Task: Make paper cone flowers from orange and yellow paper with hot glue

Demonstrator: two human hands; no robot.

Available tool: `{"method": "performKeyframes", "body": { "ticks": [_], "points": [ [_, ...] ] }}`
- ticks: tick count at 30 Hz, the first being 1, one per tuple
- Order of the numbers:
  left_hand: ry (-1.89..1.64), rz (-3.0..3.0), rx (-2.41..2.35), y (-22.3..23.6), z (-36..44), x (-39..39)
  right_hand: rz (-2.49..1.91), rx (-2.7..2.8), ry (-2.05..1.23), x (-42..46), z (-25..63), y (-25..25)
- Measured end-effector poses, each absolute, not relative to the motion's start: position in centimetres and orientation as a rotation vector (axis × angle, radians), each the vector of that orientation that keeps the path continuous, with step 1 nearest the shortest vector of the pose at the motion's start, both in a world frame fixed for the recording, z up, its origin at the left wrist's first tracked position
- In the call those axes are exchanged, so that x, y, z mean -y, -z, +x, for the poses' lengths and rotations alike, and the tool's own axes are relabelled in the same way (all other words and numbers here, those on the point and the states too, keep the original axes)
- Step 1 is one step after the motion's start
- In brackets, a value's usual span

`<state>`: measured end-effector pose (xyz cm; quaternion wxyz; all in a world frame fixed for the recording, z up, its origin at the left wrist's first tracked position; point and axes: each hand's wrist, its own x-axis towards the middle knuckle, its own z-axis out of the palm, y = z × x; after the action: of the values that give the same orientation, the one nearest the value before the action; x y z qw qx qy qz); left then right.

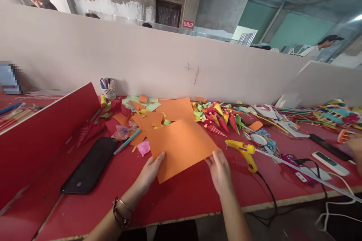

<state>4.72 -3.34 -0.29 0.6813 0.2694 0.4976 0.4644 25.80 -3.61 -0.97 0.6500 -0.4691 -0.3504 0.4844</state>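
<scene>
A sheet of orange paper (183,147) is held up above the red table, one edge turned toward me. My left hand (151,169) pinches its left edge, the thumb lying on top. At the right corner my right hand (219,167) grips the sheet between thumb and fingers. Behind it lies another orange sheet (177,108) with cut orange scraps (145,120) around it. A pink lump in clear wrap (144,148) rests close to my left hand. Right of my right hand lies a yellow hot glue gun (243,150).
A black phone (89,165) and a teal pen (127,142) lie to the left, beside a red upright panel (51,135). Several small paper cones (222,116) are heaped behind. A purple power strip (298,169) with cables sits at right. Another person's hand (355,147) shows at the right edge.
</scene>
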Motion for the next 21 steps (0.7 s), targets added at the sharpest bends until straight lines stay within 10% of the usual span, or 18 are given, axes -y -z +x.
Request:
{"method": "performKeyframes", "body": {
  "ticks": [14, 21],
  "points": [
    [-1.112, 0.464, -0.904, -0.2, 2.5, 4.3, -1.099, 2.076, -0.437, 5.9, 17.4, 0.5],
    [-1.098, 1.034, -1.227, 0.2, 2.4, 4.7, -0.905, 1.897, -1.0, 6.3, 18.6, -0.4]
  ]
}}
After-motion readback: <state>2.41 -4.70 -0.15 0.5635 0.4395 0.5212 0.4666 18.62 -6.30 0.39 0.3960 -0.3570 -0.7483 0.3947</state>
